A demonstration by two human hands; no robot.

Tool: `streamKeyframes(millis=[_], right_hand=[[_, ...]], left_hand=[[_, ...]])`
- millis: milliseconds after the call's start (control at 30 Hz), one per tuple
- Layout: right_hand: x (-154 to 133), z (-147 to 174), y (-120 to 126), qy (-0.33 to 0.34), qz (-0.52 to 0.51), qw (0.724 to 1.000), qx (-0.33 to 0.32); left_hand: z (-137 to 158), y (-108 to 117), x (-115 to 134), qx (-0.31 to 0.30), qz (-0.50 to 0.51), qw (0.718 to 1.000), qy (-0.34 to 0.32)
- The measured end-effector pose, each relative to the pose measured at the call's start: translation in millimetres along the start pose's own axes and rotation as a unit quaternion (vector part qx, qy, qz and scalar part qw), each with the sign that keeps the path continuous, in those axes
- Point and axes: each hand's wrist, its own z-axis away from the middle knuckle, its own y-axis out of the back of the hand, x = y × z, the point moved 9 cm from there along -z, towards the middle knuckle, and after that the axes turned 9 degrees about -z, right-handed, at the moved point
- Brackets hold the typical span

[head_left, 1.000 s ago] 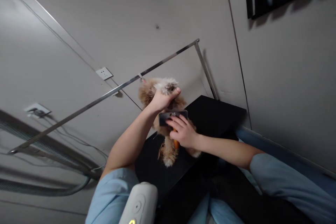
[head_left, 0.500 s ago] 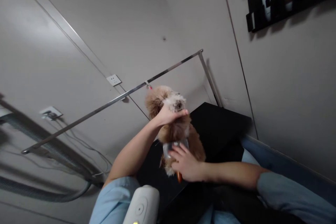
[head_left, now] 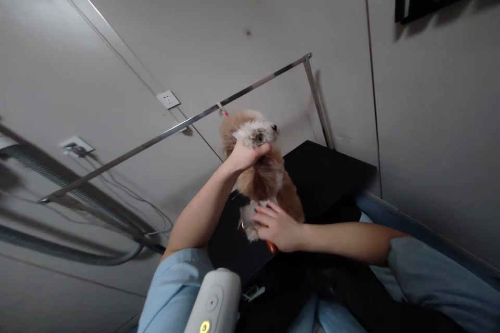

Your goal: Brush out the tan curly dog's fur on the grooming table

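The right hand (head_left: 283, 229) was closed around a brush (head_left: 247, 216) with an orange handle and a flat, pale grey rectangular head, which pointed to nine o'clock across the dog's lower front leg. At eleven o'clock from it, the left hand (head_left: 246, 156) clasped the muzzle of a curly-haired tan-and-white dog (head_left: 263, 179) from below. The dog was upright on a flat black table (head_left: 328, 171). From the dog, a slim silver metal bar (head_left: 167, 135) ran from nine o'clock past eleven to one, carrying a small pale strap (head_left: 221, 108). Farther out were a white square wall socket (head_left: 169, 99) at ten o'clock, a grey corrugated hose (head_left: 42, 171) at nine, a rounded white device (head_left: 216, 296) with a yellow light at seven, and a black wall rack (head_left: 422, 5) between one and two.
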Motion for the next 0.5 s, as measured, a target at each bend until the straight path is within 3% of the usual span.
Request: streamKeyframes(millis=[67,133,267,300,333,433,500], right_hand=[[10,-5,18,-0.026,0.049,0.996,0.066],[17,-7,22,-0.053,0.062,0.994,0.078],[-1,4,-16,-0.018,-0.034,0.994,-0.098],[-7,6,-18,0.001,-0.044,0.993,-0.113],[-9,6,-12,0.012,-0.038,0.995,-0.096],[1,0,19,-0.003,0.035,0.999,0.036],[6,-2,12,-0.003,0.045,0.999,0.014]], left_hand=[[1,-1,0,-0.01,0.009,1.0,0.001],[2,0,0,-0.017,0.011,1.0,0.0],[6,4,-4,-0.014,0.015,1.0,-0.009],[7,5,-7,-0.013,0.021,1.0,-0.007],[8,6,-11,-0.011,0.028,1.0,-0.001],[13,9,-25,-0.013,0.051,0.998,0.029],[17,11,-31,-0.021,0.054,0.997,0.045]])
